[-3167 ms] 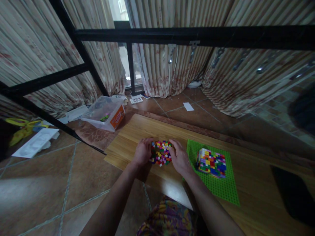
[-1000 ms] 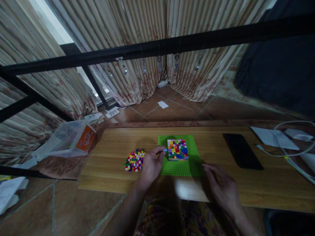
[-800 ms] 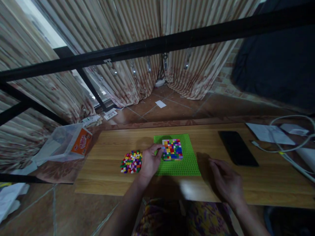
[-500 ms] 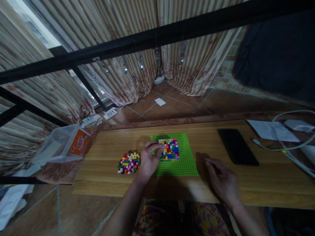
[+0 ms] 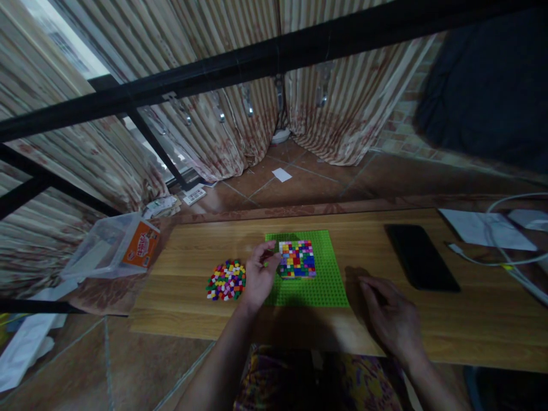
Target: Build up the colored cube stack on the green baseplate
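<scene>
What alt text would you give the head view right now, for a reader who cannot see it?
The person's left hand reaches to the left edge of a multicoloured brick block on a square green studded baseplate, with a pile of small loose coloured bricks to its left. The right hand rests on the wooden board near a flat black phone.

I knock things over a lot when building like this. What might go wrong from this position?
Two likely risks. The left hand works at the edge of the multicoloured brick block with the loose brick pile right beside its wrist; a sideways move could scatter them. The green baseplate lies unheld, since the right hand rests on the wooden board apart from it, so pressing on the block may make it slide.
</scene>
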Available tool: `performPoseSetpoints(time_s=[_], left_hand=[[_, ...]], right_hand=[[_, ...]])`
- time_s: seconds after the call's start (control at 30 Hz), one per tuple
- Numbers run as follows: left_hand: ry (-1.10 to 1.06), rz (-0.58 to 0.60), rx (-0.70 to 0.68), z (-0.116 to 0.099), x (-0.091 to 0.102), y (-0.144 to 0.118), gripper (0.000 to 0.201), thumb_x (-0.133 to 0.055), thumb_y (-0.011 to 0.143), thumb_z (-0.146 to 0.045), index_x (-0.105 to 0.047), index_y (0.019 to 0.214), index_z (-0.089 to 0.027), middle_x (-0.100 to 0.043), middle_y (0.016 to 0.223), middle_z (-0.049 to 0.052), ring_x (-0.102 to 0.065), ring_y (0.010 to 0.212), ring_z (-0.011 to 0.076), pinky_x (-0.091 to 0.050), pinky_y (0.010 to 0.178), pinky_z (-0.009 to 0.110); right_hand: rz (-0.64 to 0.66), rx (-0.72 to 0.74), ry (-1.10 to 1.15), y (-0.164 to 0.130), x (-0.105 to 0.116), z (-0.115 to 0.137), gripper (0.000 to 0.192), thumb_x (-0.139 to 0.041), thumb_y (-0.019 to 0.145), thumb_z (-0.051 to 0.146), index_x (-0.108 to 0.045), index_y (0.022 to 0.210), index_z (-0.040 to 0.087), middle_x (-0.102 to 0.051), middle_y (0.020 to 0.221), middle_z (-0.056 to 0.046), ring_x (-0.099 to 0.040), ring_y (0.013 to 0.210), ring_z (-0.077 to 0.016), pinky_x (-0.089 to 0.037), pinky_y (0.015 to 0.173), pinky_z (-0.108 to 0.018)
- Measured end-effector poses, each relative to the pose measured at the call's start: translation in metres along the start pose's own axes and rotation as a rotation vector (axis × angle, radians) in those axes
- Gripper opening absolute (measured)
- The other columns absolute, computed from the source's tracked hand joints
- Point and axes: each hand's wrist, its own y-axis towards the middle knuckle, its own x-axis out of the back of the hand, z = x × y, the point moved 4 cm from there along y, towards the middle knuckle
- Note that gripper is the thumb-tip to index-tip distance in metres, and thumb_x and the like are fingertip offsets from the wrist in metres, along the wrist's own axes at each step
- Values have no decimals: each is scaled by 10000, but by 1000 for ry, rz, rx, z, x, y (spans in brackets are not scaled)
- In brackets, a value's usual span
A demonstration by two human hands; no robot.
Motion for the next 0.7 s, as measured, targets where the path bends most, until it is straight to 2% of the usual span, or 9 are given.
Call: performPoseSetpoints(time_s=[0.13,0.33,0.7], left_hand=[[13,3,48,3,-9,5,311,-671,794,-332,-658,1062,-175,-676,1018,69,-632,856,150,-527,731,257],[14,27,95,1,-16,7,328,-679,784,-328,-646,1064,-160,-665,898,42,-620,727,125,-517,648,235],[54,-37,76,8,-18,5,329,-682,773,-293,-651,1074,-165,-681,933,63,-629,783,146,-519,661,243]], right_hand=[[3,9,-11,0,0,-1,342,-502,914,479,-706,980,212,-724,1017,-72,-681,950,-235,-518,872,-371],[16,21,-30,0,0,0,339,-498,914,476,-704,977,215,-725,1008,-67,-683,934,-230,-521,852,-362],[8,45,-55,-1,-3,-4,370,-479,916,499,-701,968,207,-719,1009,-87,-678,921,-245,-516,834,-383]])
